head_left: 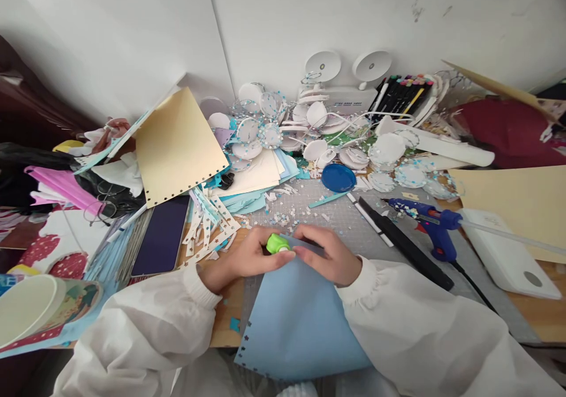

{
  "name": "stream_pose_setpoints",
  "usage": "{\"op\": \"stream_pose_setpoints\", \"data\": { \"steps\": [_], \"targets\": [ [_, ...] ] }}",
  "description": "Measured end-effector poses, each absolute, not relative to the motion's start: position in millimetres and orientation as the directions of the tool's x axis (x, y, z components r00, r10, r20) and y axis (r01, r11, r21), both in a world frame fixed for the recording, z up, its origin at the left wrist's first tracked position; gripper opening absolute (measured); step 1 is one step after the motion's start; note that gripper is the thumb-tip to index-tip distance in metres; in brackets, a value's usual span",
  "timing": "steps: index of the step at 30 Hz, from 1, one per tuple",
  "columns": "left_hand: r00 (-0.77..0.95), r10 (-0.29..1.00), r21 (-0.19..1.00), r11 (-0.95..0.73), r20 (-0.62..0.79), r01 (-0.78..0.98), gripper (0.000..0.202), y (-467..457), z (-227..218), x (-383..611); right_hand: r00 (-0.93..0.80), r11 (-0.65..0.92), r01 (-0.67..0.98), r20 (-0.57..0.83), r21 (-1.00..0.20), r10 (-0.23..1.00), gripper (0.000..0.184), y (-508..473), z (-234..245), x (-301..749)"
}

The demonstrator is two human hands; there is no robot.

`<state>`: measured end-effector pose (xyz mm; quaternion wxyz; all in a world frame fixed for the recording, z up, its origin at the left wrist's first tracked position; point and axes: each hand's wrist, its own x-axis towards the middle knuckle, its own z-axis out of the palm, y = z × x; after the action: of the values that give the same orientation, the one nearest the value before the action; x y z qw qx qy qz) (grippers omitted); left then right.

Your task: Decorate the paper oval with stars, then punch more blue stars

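Observation:
My left hand [259,254] is closed around a small bright green craft punch [277,243], its thumb stretched along the near side. At the punch sits the far edge of a light blue sheet of paper [300,320], which hangs down toward my lap. A row of small punched shapes runs along the sheet's lower edge. My right hand [329,254] pinches the sheet's far right part between thumb and fingers, close beside the punch. Small punched bits [289,217] lie scattered on the grey cutting mat [305,199] just beyond both hands.
To the right lie a blue glue gun [435,223], a black stick-shaped tool [404,243] and a white device [504,255]. Cut paper strips [212,223], a phone [161,238] and a paper cup [44,305] are left. A blue lid [338,177] and white discs stand behind.

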<state>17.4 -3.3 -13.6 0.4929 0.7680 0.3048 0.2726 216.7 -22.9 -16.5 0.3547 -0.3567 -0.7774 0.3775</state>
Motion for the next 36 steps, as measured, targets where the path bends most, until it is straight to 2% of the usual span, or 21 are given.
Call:
{"op": "stream_pose_setpoints", "data": {
  "steps": [12, 19, 26, 36],
  "targets": [
    [0.703, 0.698, 0.872, -0.422, 0.139, 0.247, 0.036, -8, -18, 10, -0.431, 0.554, 0.296, 0.409, -0.778, 0.805, 0.022, -29, -13, 218],
    [0.711, 0.662, 0.851, -0.495, 0.238, 0.175, 0.036, -10, -11, 14, -0.414, 0.550, 0.280, 0.418, -0.787, 0.809, 0.024, -29, -11, 219],
    [0.702, 0.680, 0.883, -0.440, 0.210, 0.162, 0.037, -12, -6, 18, -0.428, 0.565, 0.287, 0.424, -0.774, 0.798, 0.022, -29, -12, 218],
    [0.682, 0.725, 0.938, -0.295, 0.098, 0.179, 0.034, -15, -6, 21, -0.420, 0.539, 0.288, 0.402, -0.791, 0.814, 0.021, -29, -16, 217]
  ]
}}
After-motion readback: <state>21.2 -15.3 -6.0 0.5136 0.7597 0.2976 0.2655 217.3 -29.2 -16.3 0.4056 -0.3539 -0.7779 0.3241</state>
